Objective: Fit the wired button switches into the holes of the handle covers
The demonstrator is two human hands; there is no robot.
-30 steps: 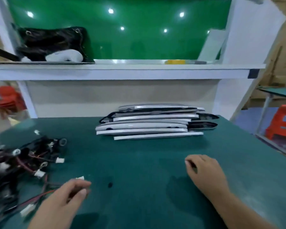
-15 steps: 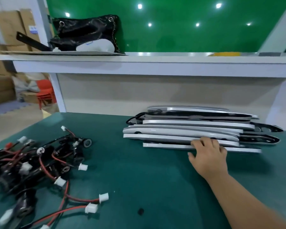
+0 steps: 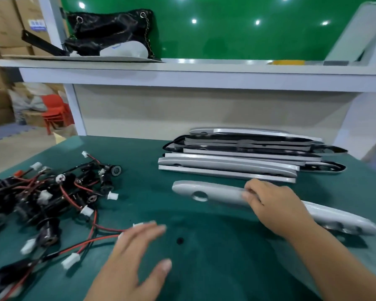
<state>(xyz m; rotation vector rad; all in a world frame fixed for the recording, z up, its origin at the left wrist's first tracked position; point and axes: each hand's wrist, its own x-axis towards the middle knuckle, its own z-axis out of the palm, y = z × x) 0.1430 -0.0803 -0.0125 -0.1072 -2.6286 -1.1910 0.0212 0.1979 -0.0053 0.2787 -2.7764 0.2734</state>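
Observation:
My right hand point(image 3: 276, 205) grips a long grey handle cover point(image 3: 206, 193) round its middle and holds it just above the green table, in front of the stack. A round hole shows near the cover's left end. Behind it lies a stack of grey and black handle covers point(image 3: 237, 164). A tangle of wired button switches point(image 3: 52, 196) with red and black leads and white plugs fills the left of the table. My left hand point(image 3: 135, 263) hovers low at the front, fingers spread and straight, beside the nearest leads and holding nothing.
The green table point(image 3: 204, 268) carries a small dark spot point(image 3: 179, 240) at front centre. A white shelf point(image 3: 182, 70) spans above with a black bag point(image 3: 109, 31) on it. Cardboard boxes point(image 3: 4, 22) and a red chair point(image 3: 54, 111) stand beyond the table's left edge.
My right hand has pulled one grey cover off the stack toward me. My left hand has come back into view near the wire pile. The view has shifted left and closer.

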